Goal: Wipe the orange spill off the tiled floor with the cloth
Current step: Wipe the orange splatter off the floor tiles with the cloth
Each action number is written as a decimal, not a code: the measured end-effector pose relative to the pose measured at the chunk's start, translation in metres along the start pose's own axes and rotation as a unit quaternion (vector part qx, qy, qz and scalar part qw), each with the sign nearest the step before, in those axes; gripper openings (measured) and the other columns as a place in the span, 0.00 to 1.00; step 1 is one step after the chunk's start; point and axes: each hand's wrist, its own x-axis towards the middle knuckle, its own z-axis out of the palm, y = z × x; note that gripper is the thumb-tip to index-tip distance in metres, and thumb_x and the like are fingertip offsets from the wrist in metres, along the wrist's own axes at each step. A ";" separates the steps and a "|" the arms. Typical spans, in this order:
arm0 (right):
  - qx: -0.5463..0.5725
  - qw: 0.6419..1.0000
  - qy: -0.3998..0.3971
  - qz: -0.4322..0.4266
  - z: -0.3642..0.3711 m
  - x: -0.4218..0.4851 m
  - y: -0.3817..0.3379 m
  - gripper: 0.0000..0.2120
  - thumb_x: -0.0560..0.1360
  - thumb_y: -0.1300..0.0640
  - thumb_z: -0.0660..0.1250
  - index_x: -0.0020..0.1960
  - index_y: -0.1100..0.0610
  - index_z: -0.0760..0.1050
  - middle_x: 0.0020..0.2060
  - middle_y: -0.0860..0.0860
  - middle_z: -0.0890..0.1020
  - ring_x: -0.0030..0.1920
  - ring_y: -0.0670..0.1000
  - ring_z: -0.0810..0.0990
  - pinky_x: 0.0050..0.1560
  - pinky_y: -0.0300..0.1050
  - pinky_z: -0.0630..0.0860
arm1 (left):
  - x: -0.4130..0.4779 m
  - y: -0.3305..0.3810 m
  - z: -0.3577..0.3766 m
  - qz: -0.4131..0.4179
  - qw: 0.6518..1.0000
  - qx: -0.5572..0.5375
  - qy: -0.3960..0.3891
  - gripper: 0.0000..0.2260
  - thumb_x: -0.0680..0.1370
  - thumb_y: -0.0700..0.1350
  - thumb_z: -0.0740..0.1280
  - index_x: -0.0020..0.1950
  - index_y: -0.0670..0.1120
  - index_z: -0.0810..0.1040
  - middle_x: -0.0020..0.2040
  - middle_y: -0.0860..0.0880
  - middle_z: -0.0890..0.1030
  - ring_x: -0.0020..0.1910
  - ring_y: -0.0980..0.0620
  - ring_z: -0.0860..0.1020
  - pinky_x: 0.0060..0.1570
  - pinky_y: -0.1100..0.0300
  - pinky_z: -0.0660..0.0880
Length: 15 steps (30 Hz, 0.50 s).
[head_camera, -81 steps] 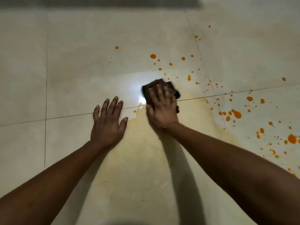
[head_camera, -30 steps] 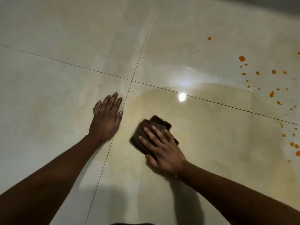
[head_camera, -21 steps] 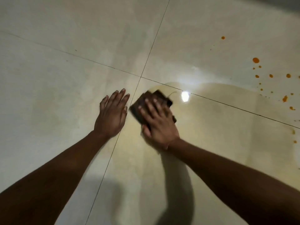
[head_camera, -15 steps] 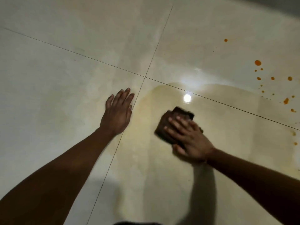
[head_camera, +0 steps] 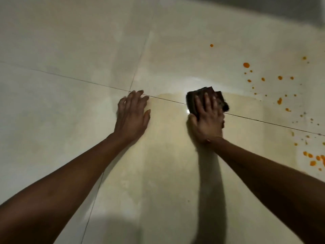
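Note:
A dark brown folded cloth [head_camera: 191, 99] lies on the cream tiled floor [head_camera: 70, 50], across a grout line. My right hand [head_camera: 208, 118] presses flat on top of it, fingers spread over the cloth. My left hand [head_camera: 132, 114] rests palm down on the floor to the left, fingers apart, holding nothing. Orange drops [head_camera: 279, 101] are scattered over the tiles to the right of the cloth, with a bigger drop [head_camera: 246, 65] farther back and a cluster [head_camera: 314, 160] near the right edge. A pale yellowish smear [head_camera: 167, 155] covers the tile between and below my hands.
Grout lines cross just beyond my left hand [head_camera: 131, 89]. A dark strip [head_camera: 281, 6] runs along the top right. My arms' shadows fall on the floor toward me.
My right hand has pushed the cloth away from me and to the right, up onto the grout line. My left hand stayed planted; the view shifted slightly.

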 end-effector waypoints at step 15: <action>0.014 0.997 -0.035 -0.065 0.005 -0.004 0.011 0.32 0.76 0.45 0.52 0.79 0.49 0.55 0.79 0.54 0.53 0.79 0.56 0.47 0.74 0.59 0.48 | 0.075 0.058 0.051 0.036 0.999 -0.018 -0.002 0.18 0.80 0.49 0.59 0.69 0.46 0.69 0.71 0.45 0.69 0.71 0.42 0.65 0.69 0.44 0.61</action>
